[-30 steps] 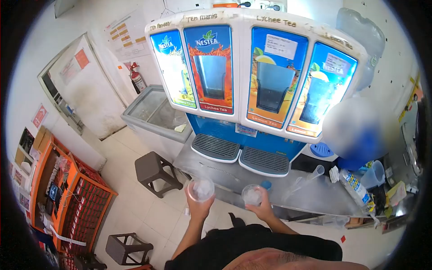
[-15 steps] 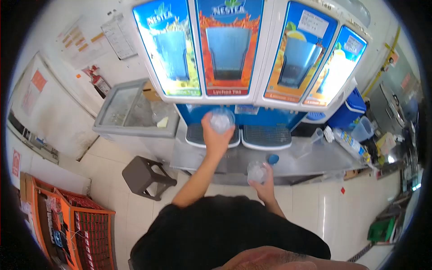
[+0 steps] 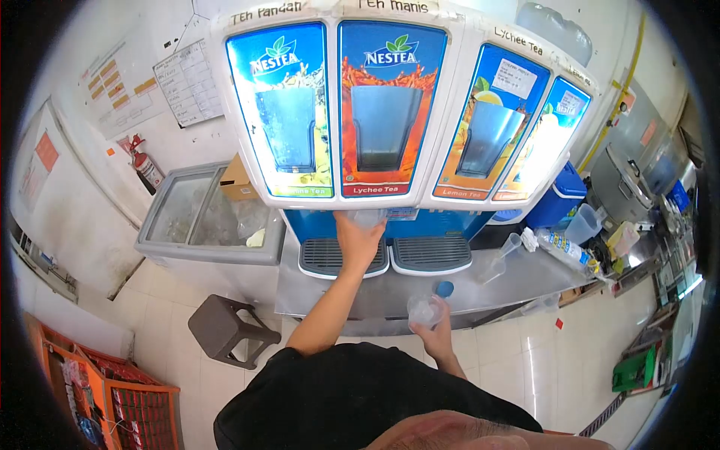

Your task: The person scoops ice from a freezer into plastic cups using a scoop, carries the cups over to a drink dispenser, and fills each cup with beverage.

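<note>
My left hand point(image 3: 358, 244) is wrapped round a clear plastic cup point(image 3: 367, 218) under the front edge of the drink dispenser point(image 3: 442, 204). The overhanging panel hides part of this cup. Lower and to the right, my right hand point(image 3: 435, 334) grips a second clear cup point(image 3: 424, 309) with what looks like ice in it. That cup is at the counter's front edge, close to a round blue cap or lid point(image 3: 445, 289). Two grey drip trays point(image 3: 430, 255) sit below the dispenser; my left hand is above the left one.
A chest freezer point(image 3: 217, 251) stands left of the steel counter point(image 3: 360, 296), with a brown stool point(image 3: 225, 330) before it. On the counter's right are a clear funnel-like cup point(image 3: 510, 246), a clear jug point(image 3: 583, 225) and a blue cooler box point(image 3: 556, 199). An orange crate rack point(image 3: 142, 386) is lower left.
The view has tilted upward, showing more of the dispenser's top. My left hand has brought its cup up under the dispenser's edge. The right hand still holds its cup by the counter edge.
</note>
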Available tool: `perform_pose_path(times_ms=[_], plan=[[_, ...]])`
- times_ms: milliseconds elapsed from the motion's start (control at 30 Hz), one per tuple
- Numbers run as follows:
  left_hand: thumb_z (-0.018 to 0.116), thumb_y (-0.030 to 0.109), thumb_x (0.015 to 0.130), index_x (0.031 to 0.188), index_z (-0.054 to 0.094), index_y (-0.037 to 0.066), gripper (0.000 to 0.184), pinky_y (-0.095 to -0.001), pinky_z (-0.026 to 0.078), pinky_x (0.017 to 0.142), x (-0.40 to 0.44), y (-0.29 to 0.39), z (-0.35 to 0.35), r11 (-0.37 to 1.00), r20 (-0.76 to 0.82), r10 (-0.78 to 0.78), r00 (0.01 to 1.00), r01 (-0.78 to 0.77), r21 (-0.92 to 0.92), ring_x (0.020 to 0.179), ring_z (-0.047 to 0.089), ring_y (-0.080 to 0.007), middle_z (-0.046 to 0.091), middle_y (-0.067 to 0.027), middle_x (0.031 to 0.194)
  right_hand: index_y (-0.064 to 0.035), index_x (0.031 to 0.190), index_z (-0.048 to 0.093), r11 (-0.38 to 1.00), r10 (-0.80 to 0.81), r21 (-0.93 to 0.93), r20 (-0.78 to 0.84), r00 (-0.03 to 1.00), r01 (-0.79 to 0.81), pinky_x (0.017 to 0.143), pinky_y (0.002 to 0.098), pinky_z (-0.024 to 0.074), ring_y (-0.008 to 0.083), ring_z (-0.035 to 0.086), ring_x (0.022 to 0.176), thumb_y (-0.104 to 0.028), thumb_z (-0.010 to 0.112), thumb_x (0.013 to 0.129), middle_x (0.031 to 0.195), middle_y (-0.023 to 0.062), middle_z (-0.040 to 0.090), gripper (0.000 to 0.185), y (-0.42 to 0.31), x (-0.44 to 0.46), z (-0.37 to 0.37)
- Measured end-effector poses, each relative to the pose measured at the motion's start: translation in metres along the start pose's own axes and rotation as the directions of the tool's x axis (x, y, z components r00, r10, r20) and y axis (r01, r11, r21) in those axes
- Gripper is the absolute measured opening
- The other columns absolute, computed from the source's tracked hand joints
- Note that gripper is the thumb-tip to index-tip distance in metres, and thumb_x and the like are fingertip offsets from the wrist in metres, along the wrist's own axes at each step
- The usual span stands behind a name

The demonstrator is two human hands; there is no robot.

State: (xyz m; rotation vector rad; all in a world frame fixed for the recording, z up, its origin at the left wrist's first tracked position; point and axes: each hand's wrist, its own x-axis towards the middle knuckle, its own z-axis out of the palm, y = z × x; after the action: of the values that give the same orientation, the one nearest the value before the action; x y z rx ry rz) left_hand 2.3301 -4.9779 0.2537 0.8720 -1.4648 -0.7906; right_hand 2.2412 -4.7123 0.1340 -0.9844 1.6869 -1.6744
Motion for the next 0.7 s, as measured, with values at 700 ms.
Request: perform_pose_path(times_ms=[700], plan=[[0.092,0.012,0.068,0.138,0.04,-0.002,0.089,-0.0448,0.039,0.111,0.007,-0.011,0.012,0.997,-0.02,0.08,0.997,-0.081,-0.019,0.127,0.052,-0.0377,0.052,-0.0219,0.134,-0.0009,0.148,0.038,0.996,-0.07,-0.059,0.003,0.998,0.07,0.113,0.042,0.0375,0.0275,0.046,0.133,-0.02,0.086,0.076,0.141,0.0149,0.047,0.088,0.006,0.01,-0.016]])
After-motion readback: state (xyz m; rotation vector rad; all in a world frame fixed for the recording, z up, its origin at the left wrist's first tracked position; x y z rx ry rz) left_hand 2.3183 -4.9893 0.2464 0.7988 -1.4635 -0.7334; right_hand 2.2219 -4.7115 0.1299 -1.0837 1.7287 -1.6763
